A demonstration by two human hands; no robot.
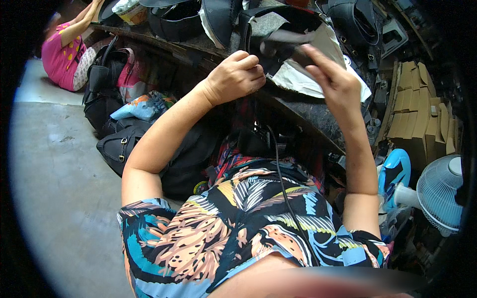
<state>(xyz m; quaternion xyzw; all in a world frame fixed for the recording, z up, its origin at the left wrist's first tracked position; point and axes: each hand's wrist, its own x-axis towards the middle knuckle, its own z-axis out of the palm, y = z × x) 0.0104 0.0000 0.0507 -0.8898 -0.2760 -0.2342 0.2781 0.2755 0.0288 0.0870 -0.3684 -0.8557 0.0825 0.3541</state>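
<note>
My left hand (237,75) is closed in a fist at the bench's near edge, beside a black bag piece (248,25) with a grey lining. What its fingers pinch, if anything, is hidden. My right hand (338,79) is raised over the bench, gripping a hammer-like tool (285,38) that motion smears. Its head points left, toward the black piece. Under the tool and the right hand lies a white sheet (293,79) of cloth or paper, partly covered by the hand.
More black bag parts (174,22) crowd the dark workbench (308,114). Black bags (121,144) lie on the floor to the left. At the right stand cardboard boxes (410,114) and a fan (439,191). Another person in pink (62,54) sits far left.
</note>
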